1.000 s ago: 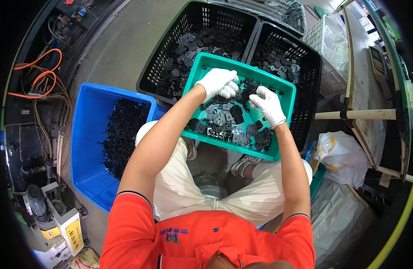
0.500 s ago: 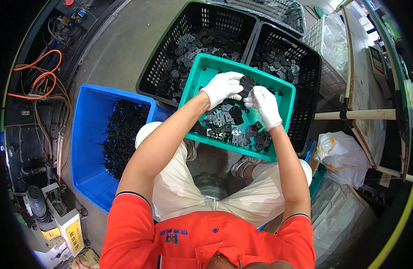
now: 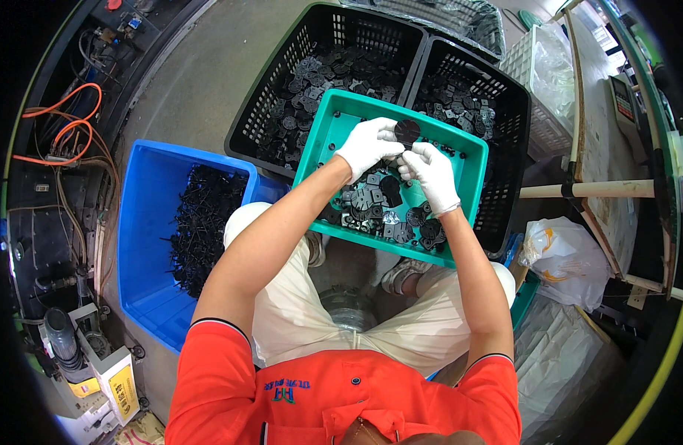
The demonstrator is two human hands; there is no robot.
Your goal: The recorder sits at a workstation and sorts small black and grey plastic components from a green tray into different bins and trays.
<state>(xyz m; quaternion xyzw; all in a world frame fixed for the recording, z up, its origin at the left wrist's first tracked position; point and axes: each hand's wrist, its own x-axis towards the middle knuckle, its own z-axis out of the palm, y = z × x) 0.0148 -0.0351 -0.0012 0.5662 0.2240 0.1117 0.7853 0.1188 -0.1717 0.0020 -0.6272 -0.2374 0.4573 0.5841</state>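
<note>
Above the far half of the green tray (image 3: 329, 122), my white-gloved left hand (image 3: 369, 146) pinches a black round plastic disc (image 3: 407, 132) by its left edge. My right hand (image 3: 432, 176), also gloved in white, has its fingers closed at the disc's lower edge, close to the left fingertips. Any small piece between those fingertips is too hidden to make out. Below the hands, black and grey plastic parts (image 3: 362, 199) lie heaped in the tray, some round and some square. Small black bits are scattered along its far side.
Two black mesh crates (image 3: 256, 122) with similar parts stand beyond and beneath the tray. At the left, a blue bin (image 3: 145, 245) holds thin black pieces. A white plastic bag (image 3: 571, 259) and a wooden-edged bench (image 3: 605, 148) are at the right.
The disc has turned and now shows a smoother face. My right hand has shifted slightly left, closer to my left fingertips.
</note>
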